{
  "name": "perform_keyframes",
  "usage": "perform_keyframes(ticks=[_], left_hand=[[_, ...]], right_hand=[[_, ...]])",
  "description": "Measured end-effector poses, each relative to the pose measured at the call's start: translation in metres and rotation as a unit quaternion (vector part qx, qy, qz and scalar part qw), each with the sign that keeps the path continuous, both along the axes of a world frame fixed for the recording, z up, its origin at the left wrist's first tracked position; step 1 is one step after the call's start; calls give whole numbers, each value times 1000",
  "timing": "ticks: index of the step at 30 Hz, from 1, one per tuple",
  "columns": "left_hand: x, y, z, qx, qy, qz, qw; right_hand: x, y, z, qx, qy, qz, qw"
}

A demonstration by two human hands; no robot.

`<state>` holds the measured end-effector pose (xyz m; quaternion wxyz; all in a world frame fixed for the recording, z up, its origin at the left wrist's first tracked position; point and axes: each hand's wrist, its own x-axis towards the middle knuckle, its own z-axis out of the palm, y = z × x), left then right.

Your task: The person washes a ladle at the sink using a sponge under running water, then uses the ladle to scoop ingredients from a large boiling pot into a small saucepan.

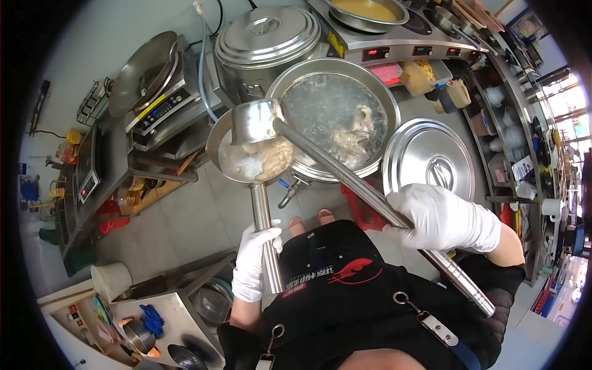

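Note:
My left hand, in a white glove, is closed around the thick tubular handle of a round metal scoop. Pale chunks that look like meat or bones lie in the scoop. My right hand, also gloved, grips a long-handled steel ladle. The ladle's cup is tilted over the scoop's far rim; its contents are hidden. Behind both stands a large steel stockpot of cloudy, bubbling liquid, with more pale chunks at the surface.
A pot lid sits right of the stockpot, above a red stool. Behind left is a lidded pot. A wok rests on the left cooker. A basin of yellowish liquid stands on the back stove. Shelves line the right.

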<state>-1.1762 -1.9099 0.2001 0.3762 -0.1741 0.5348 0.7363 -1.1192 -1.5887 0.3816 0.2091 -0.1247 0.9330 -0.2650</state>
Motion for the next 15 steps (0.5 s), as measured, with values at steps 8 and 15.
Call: perform_keyframes(ticks=[8,15], left_hand=[[-3,10,5,8,-13,-15,1000],[-2,12,2,-21,5,8,1000]], right_hand=[[6,21,-3,-124,-24,-149,981],[38,92,-31,-298,244,-229,894]])
